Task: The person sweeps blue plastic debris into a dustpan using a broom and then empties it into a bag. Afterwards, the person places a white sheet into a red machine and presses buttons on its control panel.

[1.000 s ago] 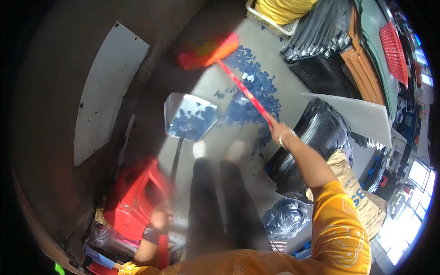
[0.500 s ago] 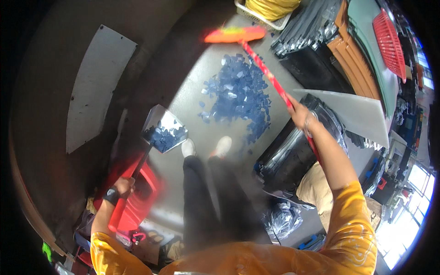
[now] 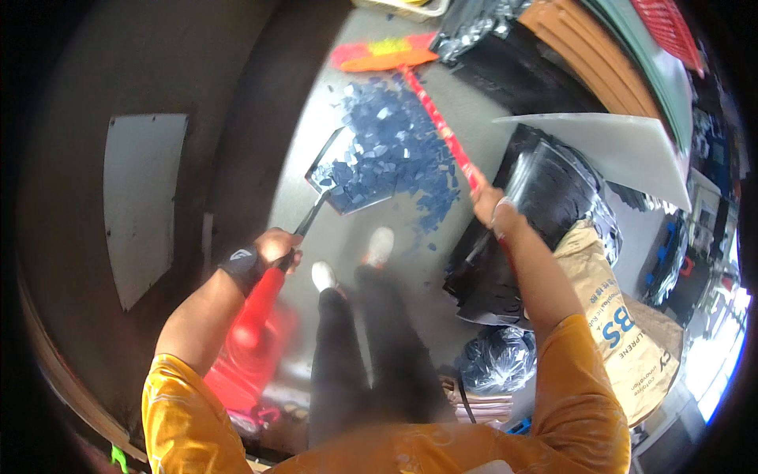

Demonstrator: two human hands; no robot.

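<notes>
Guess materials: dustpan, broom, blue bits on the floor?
Dustpan: likely sheet metal, its grey pan gives a dull shine. Broom: probably plastic, with a glossy red handle and orange-yellow bristles. Blue scraps: flat, matte, angular chips, maybe plastic or foam offcuts; cannot tell which.

grey floor (image 3: 316, 118) | pale wall panel (image 3: 142, 197) (left) | bright window (image 3: 722, 347) right

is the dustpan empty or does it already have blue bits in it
Partly filled: blue scraps already lie on the dustpan, with more on the floor beyond it.
</notes>
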